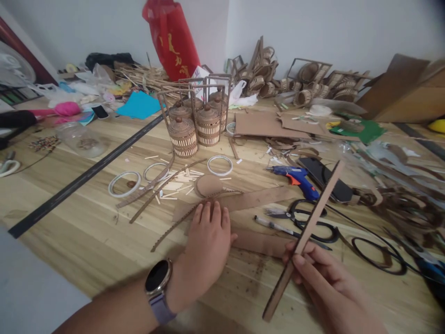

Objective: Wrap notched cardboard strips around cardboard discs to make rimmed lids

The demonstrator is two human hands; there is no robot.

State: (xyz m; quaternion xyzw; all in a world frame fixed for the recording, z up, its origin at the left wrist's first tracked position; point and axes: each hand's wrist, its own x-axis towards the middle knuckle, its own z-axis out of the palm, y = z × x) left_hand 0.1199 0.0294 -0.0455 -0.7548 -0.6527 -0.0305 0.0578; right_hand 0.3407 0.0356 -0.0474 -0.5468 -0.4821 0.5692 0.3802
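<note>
My left hand (pixel 208 243) lies flat on the wooden table (pixel 86 222), fingers stretched out and together, pressing on a long brown cardboard piece (pixel 253 199). A dark watch sits on that wrist. My right hand (pixel 325 280) is closed round a narrow cardboard strip (pixel 306 234) that slants up to the right. A thin serrated cardboard strip (pixel 181 220) runs out from under my left fingertips. A round cardboard disc (pixel 208 184) lies just beyond them.
Black scissors (pixel 306 218), a pen (pixel 278 227), a blue glue gun (pixel 297 178) and a phone (pixel 325 178) lie to the right. White rings (pixel 219 165), small sticks, woven lidded baskets (pixel 194 125), a black ruler (pixel 86 176), a red bag (pixel 174 39) and cardboard scraps crowd the back.
</note>
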